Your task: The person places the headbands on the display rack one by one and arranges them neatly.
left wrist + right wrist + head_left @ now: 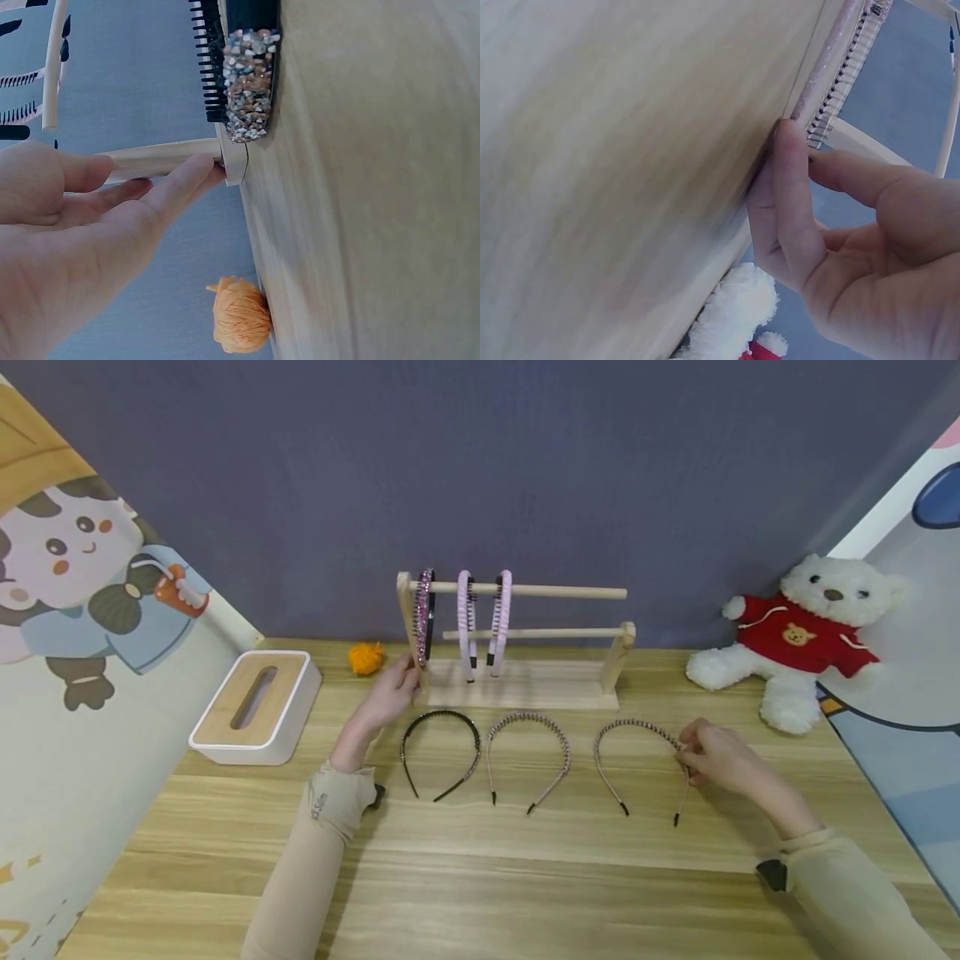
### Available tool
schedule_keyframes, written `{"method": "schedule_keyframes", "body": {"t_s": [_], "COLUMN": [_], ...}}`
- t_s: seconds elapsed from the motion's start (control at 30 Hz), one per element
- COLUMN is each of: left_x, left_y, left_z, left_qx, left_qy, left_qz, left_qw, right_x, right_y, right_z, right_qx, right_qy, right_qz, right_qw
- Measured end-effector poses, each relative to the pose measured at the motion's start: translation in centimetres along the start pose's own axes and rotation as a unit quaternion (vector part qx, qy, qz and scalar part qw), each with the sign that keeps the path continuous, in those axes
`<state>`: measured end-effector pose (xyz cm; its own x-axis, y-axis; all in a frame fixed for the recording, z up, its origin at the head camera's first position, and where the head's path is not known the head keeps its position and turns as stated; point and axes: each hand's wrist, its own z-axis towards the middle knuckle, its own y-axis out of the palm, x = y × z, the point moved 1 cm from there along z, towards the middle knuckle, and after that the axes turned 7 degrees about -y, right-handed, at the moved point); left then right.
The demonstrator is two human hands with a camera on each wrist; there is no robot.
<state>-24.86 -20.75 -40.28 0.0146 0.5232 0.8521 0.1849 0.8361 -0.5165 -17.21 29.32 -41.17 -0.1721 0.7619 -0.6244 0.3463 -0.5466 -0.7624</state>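
My left hand (390, 689) holds the left upright of a wooden headband rack (555, 685) near its base. In the left wrist view the thumb and fingers lie on either side of that post (165, 155). With thumb and fingertips my right hand (720, 758) pinches the side of a thin beaded headband (637, 723) lying on the table. A pale pink beaded headband (528, 717) and a black one (441, 713) lie to its left. From the upper bar hang a glittery pink-and-black headband (422, 627) and two light pink headbands (463, 618).
On the wooden table (465, 893), a tissue box (292, 727) stands at left, with an orange yarn ball (365, 657) beside the rack. A white teddy bear (798, 631) in a red top sits at back right. A dark blue wall (525, 468) rises behind.
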Motion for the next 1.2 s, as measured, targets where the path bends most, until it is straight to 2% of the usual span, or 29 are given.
{"method": "schedule_keyframes", "body": {"t_s": [0.17,0.67,1.2], "left_x": [0.2,0.2,0.3], "left_y": [0.0,-0.1,-0.2], "left_z": [-0.1,-0.2,-0.3], "left_qx": [0.002,-0.006,-0.009], "left_qy": [-0.005,-0.006,-0.010], "left_qz": [0.003,-0.006,-0.009], "left_qw": [1.0000,0.9999,0.9999], "right_x": [0.2,0.2,-0.3], "right_y": [-0.1,-0.7,-1.1], "right_z": [-0.4,-0.8,-1.3], "right_qx": [0.001,0.015,0.045], "right_qy": [0.003,0.034,0.013], "right_qz": [0.024,0.032,0.022], "right_qw": [1.000,0.999,0.999]}}
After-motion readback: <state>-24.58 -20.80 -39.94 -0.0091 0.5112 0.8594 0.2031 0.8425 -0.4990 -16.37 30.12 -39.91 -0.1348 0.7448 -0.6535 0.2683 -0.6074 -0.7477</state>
